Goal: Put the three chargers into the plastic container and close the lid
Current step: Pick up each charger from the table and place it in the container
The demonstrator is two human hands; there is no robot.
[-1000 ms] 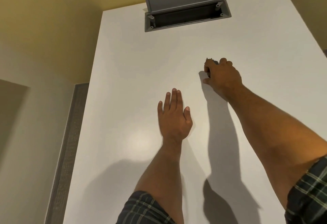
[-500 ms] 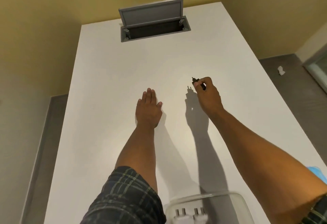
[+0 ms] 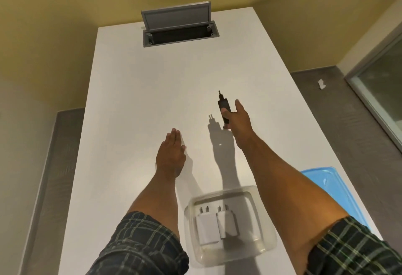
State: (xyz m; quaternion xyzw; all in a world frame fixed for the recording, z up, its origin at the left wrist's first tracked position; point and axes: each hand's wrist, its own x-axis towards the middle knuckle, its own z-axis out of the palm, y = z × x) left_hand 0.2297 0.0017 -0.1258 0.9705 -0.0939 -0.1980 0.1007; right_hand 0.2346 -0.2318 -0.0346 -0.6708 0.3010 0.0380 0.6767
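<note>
My right hand (image 3: 238, 120) holds a black charger (image 3: 224, 109) above the white table (image 3: 130, 100), prongs pointing away from me. My left hand (image 3: 171, 154) lies flat on the table, fingers together, holding nothing. Close to me, between my forearms, stands a clear plastic container (image 3: 264, 242) with two white chargers (image 3: 216, 223) lying side by side in it. The blue lid (image 3: 332, 185) rests on the table to the right, partly hidden behind my right arm.
A grey cable hatch (image 3: 180, 32) with its flap raised is set into the table's far end. Grey floor runs along both long edges of the table, and a glass door frame (image 3: 378, 92) stands at the right.
My right hand has lifted the black charger off the table and drawn it nearer. My view tilted down, bringing the container and blue lid into sight. My left hand stayed flat.
</note>
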